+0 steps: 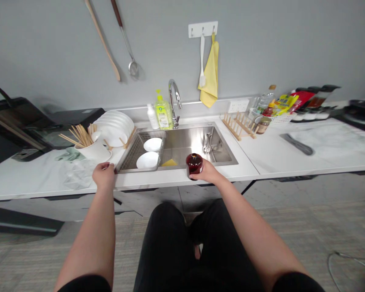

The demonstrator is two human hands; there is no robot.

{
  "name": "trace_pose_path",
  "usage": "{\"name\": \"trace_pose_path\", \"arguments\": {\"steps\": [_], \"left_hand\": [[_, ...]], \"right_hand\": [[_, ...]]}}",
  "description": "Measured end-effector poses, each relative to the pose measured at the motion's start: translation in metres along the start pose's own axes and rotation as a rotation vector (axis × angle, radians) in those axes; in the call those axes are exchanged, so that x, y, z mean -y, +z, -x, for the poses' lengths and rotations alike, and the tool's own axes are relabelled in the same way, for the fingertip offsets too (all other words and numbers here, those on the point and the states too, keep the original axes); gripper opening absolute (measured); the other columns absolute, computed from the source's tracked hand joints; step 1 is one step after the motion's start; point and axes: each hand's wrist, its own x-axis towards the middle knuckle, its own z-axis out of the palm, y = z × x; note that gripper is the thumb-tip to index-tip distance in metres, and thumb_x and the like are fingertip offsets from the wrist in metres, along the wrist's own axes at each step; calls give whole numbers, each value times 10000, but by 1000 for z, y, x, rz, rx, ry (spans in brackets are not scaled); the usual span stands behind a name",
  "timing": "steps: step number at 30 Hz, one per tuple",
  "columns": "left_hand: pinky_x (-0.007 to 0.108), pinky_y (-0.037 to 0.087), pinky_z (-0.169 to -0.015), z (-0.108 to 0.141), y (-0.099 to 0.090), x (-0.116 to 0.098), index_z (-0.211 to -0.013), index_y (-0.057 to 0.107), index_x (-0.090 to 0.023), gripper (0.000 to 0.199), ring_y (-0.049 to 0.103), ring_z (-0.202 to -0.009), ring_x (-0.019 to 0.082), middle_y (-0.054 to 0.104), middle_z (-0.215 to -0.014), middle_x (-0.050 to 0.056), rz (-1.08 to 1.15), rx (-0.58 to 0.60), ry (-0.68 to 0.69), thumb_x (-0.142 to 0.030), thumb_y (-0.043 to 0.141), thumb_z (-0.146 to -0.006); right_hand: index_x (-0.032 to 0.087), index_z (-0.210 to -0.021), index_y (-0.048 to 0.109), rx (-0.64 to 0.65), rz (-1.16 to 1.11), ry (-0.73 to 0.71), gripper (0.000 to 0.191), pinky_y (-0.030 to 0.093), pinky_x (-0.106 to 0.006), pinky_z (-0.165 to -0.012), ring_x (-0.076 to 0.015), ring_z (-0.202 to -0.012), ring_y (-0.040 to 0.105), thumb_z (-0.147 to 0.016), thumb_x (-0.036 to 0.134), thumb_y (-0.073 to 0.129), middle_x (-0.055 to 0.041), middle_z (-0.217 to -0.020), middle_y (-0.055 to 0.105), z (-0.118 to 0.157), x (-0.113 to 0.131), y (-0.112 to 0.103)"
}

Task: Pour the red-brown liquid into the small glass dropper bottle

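My right hand (209,172) is wrapped round the side of a dark red bottle (194,162), which is held at the front edge of the sink with its top facing up. To the left, my left hand (103,175) is closed near the counter's front edge. A small dark reddish bit shows at its fingertips, too small to name. Between the hands lies the steel sink (188,140). Its left side holds a drainer basket (133,148) with two white bowls (148,160), and a yellow sponge (169,162) lies beside the basket.
A faucet (174,101), a green soap bottle (163,115) and a white bottle (152,117) stand behind the sink. Left are racked plates (115,123), a chopstick holder (94,150) and crumpled plastic (77,174). Right are a wooden rack (239,125), a jar (263,125) and black tongs (298,144).
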Motion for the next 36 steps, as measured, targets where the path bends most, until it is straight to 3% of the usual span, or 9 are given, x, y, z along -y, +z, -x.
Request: {"name": "trace_pose_path", "arguments": {"steps": [7, 15, 23, 27, 29, 32, 34, 36], "left_hand": [[451, 536, -990, 5, 0, 0, -1007, 701, -174, 156, 644, -922, 275, 672, -919, 69, -147, -54, 44, -304, 728, -925], [453, 530, -1007, 0, 8, 6, -1224, 693, -133, 283, 655, -979, 285, 712, -1015, 95, -193, -71, 69, -194, 681, -947], [472, 493, -1142, 10, 5, 1, -1272, 669, -96, 347, 628, -1173, 306, 684, -1233, 157, -127, -155, 185, -239, 667, -956], [413, 522, -1080, 37, -15, 5, -1300, 639, -141, 310, 646, -1154, 273, 676, -1285, 131, -36, -236, 302, -276, 605, -1023], [424, 537, -1057, 46, -32, 15, -1300, 607, -153, 325, 653, -1125, 273, 665, -1282, 122, 14, -371, 299, -303, 649, -1015], [489, 478, -1196, 39, -61, 35, -1330, 543, -155, 506, 628, -1241, 298, 616, -1362, 126, 16, -608, 176, -347, 807, -943], [526, 407, -1287, 22, -76, 47, -1407, 479, -151, 777, 570, -1387, 334, 557, -1454, 139, 2, -578, 48, -372, 954, -833], [562, 396, -1304, 3, -84, 56, -1464, 419, -153, 1010, 542, -1434, 364, 530, -1465, 136, -1, -450, -81, -369, 1059, -713]], "right_hand": [[186, -1313, 769, -14, 8, 15, 697, 615, -474, -1069, -332, -1119, 799, -679, 358, 1002, -90, -1170, 858, 2, 1, 1], [178, -1313, 780, -19, 20, 0, 690, 598, -489, -1125, -346, -1167, 802, -688, 369, 1000, -103, -1218, 860, 2, 6, 0], [182, -1354, 766, -28, 28, -15, 743, 590, -510, -1153, -358, -1201, 798, -671, 358, 1002, -117, -1275, 851, 1, 6, 0], [177, -1467, 703, -69, 39, -47, 870, 570, -524, -1184, -366, -1251, 784, -668, 353, 999, -146, -1365, 823, 2, 7, 2], [178, -1465, 699, -72, 45, -54, 857, 569, -526, -1185, -367, -1255, 782, -681, 357, 994, -151, -1370, 819, 3, 7, 2], [183, -1467, 699, -59, 42, -59, 867, 565, -532, -1196, -372, -1269, 776, -681, 376, 1010, -153, -1382, 815, 3, 5, 2], [186, -1476, 698, -56, 33, -54, 894, 561, -532, -1204, -375, -1285, 769, -670, 388, 1027, -154, -1399, 811, 3, 4, 1], [185, -1479, 702, -48, 18, -36, 916, 560, -531, -1209, -377, -1291, 767, -657, 402, 1044, -153, -1400, 813, 3, 3, 0]]}}
